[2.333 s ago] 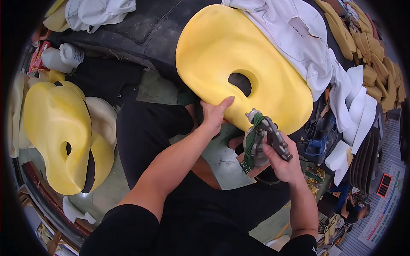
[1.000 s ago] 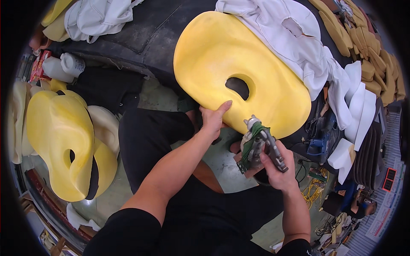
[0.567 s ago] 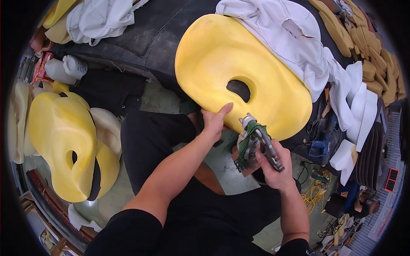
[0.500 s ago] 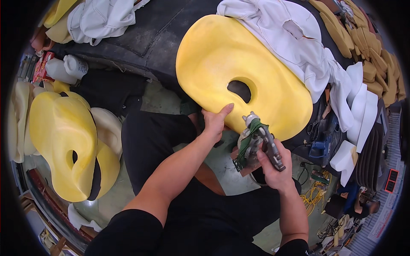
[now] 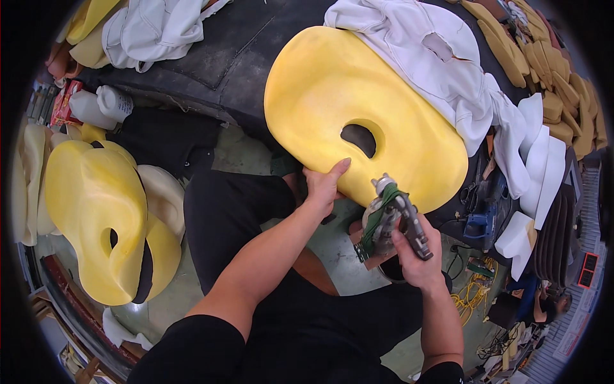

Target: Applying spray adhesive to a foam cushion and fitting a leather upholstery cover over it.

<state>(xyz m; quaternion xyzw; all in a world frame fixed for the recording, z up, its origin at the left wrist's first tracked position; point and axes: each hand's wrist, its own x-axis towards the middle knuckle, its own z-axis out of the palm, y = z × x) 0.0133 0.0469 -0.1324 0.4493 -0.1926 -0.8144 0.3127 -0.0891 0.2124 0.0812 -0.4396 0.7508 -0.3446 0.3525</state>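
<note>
A yellow moulded foam cushion with an oval hole lies at the edge of a black-covered table. My left hand grips its near edge, the thumb on top and the other fingers partly hidden underneath. In my right hand is a metal spray gun with green material wrapped around its body. Its nozzle points at the cushion's near side, apart from the surface. Against the cushion's far right side rests a white stitched cover with an opening in it.
More yellow foam cushions stand at the left, near white plastic jugs. Another white cover lies on the black table. Right of the cushion are a blue tool, white pieces and stacked tan pieces.
The spray gun and my right hand have shifted slightly right and toward me. My left hand keeps its grip on the cushion, which stays almost where it was.
</note>
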